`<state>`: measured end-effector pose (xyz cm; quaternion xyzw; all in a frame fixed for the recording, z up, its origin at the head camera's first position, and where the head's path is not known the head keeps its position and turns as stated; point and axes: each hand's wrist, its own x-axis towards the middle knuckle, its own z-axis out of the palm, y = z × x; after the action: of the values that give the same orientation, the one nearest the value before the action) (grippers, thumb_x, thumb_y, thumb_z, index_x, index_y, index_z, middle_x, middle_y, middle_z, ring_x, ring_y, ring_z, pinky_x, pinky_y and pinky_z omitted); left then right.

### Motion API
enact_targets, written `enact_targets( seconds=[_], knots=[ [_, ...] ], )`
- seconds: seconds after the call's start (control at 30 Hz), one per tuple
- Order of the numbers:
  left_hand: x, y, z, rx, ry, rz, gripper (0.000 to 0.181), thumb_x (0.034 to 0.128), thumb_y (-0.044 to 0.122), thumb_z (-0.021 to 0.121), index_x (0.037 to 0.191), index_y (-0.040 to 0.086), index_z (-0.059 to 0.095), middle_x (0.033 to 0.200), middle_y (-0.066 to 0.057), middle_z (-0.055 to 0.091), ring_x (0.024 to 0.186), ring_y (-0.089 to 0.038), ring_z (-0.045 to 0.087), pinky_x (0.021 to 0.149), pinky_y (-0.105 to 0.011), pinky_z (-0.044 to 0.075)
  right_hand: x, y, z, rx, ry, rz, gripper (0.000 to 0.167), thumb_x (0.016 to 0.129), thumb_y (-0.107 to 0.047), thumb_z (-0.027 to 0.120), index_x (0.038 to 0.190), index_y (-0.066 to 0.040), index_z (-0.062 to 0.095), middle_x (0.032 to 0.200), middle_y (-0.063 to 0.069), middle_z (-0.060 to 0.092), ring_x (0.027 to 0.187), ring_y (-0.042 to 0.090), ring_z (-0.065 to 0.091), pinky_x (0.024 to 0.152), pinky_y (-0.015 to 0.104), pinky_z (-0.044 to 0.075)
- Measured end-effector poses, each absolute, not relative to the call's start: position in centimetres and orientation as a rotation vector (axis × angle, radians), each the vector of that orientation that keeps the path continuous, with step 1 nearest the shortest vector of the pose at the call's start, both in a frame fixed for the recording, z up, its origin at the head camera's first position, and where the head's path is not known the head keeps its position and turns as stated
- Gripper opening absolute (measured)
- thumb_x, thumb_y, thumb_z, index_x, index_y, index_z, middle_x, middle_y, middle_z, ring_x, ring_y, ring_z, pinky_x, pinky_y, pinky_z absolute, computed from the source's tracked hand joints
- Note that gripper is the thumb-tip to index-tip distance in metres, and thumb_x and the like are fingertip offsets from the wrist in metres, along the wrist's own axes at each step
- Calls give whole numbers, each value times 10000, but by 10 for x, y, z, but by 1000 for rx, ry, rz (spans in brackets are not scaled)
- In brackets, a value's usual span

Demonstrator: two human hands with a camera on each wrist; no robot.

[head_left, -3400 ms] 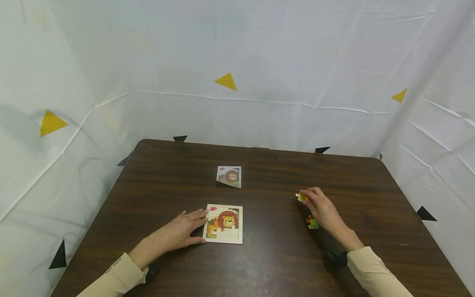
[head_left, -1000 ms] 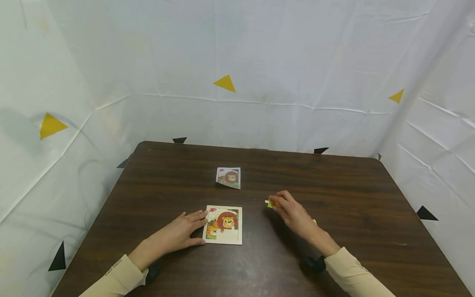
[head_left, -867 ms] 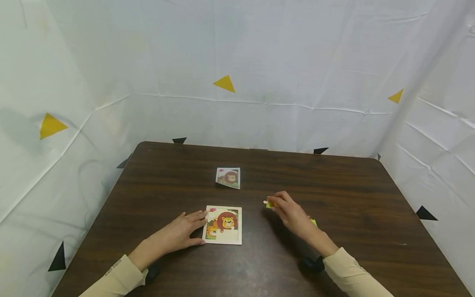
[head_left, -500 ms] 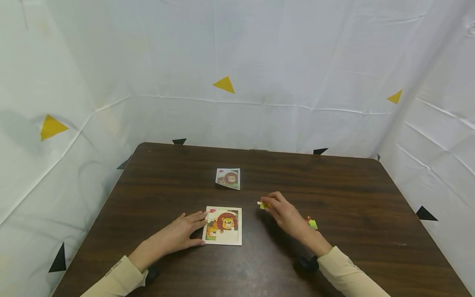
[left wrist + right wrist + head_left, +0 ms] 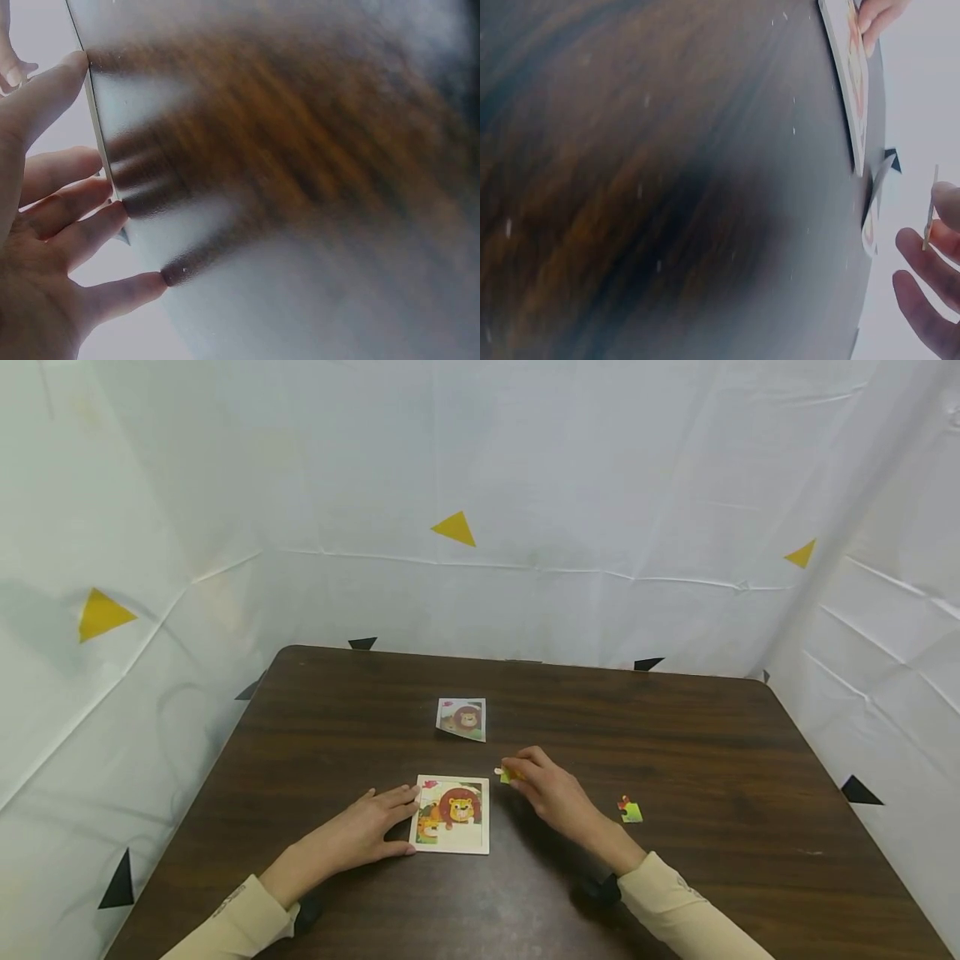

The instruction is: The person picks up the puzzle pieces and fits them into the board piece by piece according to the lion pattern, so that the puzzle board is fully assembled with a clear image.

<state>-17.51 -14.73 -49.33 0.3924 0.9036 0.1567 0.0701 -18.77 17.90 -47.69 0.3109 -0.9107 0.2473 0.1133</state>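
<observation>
A square jigsaw board (image 5: 468,842) with a lion picture lies on the dark table; its lower right part shows bare pale backing. My left hand (image 5: 356,833) rests along the board's left edge with fingers extended, and the left wrist view shows those fingertips (image 5: 112,214) at the edge. Just off the board's upper right corner, my right hand (image 5: 555,797) pinches a green and yellow jigsaw piece (image 5: 505,776) above the table. In the right wrist view this piece (image 5: 931,210) appears edge-on between thumb and fingers. A second jigsaw piece (image 5: 631,812), green and red, lies loose to the right.
Behind the board lies a small printed lion picture (image 5: 462,718) with one corner curled up. The brown wood-grain table (image 5: 712,752) is enclosed by white sheeting (image 5: 562,485) marked with yellow and black triangles.
My right hand has carried the pinched piece leftward from beside the loose piece to near the board. That loose piece is uncovered now. My left hand has stayed at the board.
</observation>
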Motion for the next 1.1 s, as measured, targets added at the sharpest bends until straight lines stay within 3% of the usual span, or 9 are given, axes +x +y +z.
enact_targets(
  seconds=[0.33, 1.1],
  knots=[
    [-175, -146, -492, 1191, 2718, 469, 619, 861, 396, 711, 1307, -11, 578, 1452, -171, 449, 1324, -345, 433, 956, -670, 368, -184, 161, -476, 997, -2619, 711, 348, 869, -68, 711, 1209, -76, 640, 1122, 34, 582, 807, 87, 569, 623, 243, 511],
    [-175, -147, -493, 1203, 2720, 469, 618, 866, 406, 699, 1298, -19, 582, 1455, -174, 442, 1323, -345, 434, 941, -677, 375, -165, 117, -480, 1147, -2605, 672, 313, 871, -147, 728, 1178, -147, 666, 1084, -19, 605, 834, 85, 585, 669, 245, 502]
  ],
)
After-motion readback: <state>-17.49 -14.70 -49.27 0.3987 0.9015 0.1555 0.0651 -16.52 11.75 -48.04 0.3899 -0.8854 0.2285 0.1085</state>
